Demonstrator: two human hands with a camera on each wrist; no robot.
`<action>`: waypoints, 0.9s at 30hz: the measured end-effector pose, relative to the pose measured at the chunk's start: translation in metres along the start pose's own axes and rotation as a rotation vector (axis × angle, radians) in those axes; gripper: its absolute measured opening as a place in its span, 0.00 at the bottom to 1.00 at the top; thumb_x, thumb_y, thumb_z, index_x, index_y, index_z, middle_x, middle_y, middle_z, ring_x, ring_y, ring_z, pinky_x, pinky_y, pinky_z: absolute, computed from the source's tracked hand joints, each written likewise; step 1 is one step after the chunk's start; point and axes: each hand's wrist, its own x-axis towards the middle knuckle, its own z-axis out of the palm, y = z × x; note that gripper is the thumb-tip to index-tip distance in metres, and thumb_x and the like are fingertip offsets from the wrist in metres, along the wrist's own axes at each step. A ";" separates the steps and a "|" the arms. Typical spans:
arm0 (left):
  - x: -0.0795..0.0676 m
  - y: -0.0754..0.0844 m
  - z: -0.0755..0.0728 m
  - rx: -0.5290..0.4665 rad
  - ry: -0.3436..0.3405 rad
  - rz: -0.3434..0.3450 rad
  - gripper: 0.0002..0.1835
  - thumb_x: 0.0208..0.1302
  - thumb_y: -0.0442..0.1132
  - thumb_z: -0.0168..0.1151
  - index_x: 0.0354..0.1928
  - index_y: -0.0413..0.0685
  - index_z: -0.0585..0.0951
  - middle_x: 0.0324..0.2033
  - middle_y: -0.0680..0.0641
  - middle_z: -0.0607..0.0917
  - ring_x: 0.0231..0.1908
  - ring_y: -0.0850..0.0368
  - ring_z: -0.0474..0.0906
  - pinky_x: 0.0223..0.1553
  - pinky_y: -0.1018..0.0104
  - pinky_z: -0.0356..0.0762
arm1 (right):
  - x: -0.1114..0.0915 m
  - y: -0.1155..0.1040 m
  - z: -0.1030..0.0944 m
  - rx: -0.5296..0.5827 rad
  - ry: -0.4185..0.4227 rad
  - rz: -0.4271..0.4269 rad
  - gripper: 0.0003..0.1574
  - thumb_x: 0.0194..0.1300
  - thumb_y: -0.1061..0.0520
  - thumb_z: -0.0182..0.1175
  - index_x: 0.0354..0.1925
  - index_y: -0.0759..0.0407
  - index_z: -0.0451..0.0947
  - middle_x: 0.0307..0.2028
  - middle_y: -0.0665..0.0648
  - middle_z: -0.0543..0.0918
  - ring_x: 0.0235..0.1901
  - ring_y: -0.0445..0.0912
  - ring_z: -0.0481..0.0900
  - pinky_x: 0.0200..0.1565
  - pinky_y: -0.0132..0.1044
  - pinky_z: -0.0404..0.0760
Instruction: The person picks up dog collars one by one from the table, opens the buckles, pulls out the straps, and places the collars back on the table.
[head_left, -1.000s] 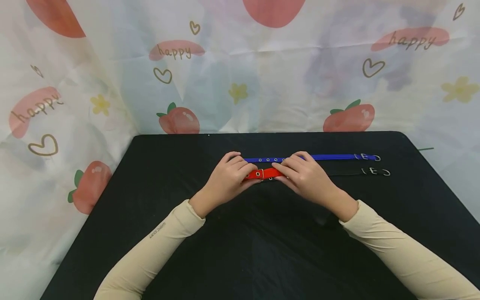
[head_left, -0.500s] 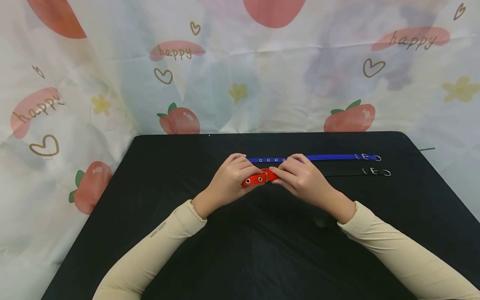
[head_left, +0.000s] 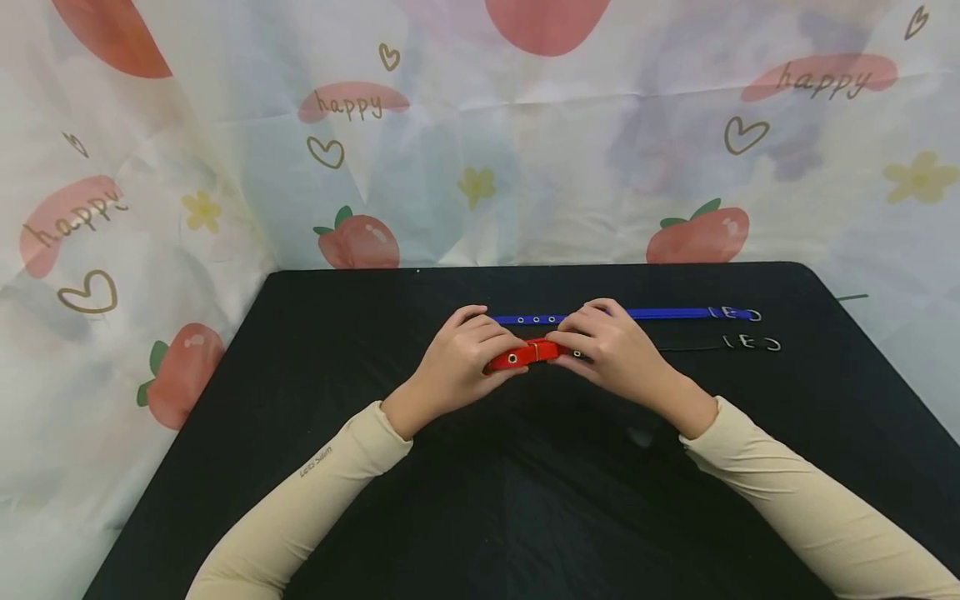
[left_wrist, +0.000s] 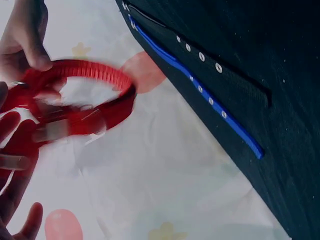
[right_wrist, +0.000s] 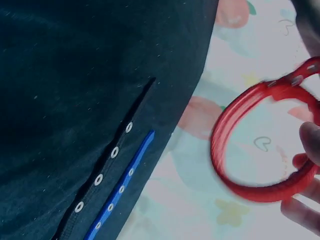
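Observation:
Both hands hold a red buckle collar (head_left: 523, 355) with metal eyelets, raised over the far part of the table. Its strap is bent round into a loop, clearly seen in the right wrist view, where the collar (right_wrist: 217, 155) hangs in front of the backdrop. My left hand (head_left: 461, 358) grips the collar to the left of its buckle, thumb below and fingers above. On the other side my right hand (head_left: 611, 354) pinches the strap, and an eyelet shows between its fingers and thumb. Blur in the left wrist view softens the collar's buckle part.
A blue collar (head_left: 667, 314) lies straight behind the hands, its buckle to the right. Nearer lies a black collar (left_wrist: 235, 80), hard to see against the black table (head_left: 480, 500). A patterned cloth backdrop (head_left: 555, 167) rises beyond the table edge.
The buckle has shifted slightly right of where it was a second ago. Since half a second ago my right hand has moved a little right, uncovering an eyelet beneath its fingers.

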 end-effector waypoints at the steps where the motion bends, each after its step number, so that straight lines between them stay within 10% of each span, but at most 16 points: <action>1: 0.000 0.000 0.000 0.002 -0.006 -0.007 0.14 0.47 0.49 0.74 0.35 0.51 0.86 0.31 0.54 0.88 0.37 0.59 0.82 0.59 0.57 0.71 | 0.000 0.000 0.000 -0.019 -0.002 -0.002 0.19 0.38 0.56 0.76 0.33 0.59 0.84 0.28 0.56 0.83 0.31 0.51 0.78 0.44 0.51 0.76; 17: -0.001 0.003 0.000 0.033 -0.184 -0.042 0.08 0.54 0.47 0.69 0.32 0.53 0.87 0.27 0.56 0.87 0.34 0.61 0.80 0.60 0.55 0.68 | -0.008 0.023 0.004 -0.158 0.047 -0.124 0.21 0.34 0.55 0.78 0.32 0.60 0.85 0.26 0.58 0.83 0.30 0.52 0.79 0.41 0.51 0.78; 27: -0.001 0.007 0.005 -0.097 -0.249 0.181 0.11 0.53 0.52 0.68 0.36 0.57 0.86 0.33 0.59 0.87 0.41 0.64 0.79 0.62 0.58 0.67 | -0.014 0.036 0.004 -0.142 0.127 -0.172 0.27 0.72 0.45 0.45 0.33 0.60 0.85 0.28 0.57 0.83 0.30 0.52 0.79 0.41 0.51 0.78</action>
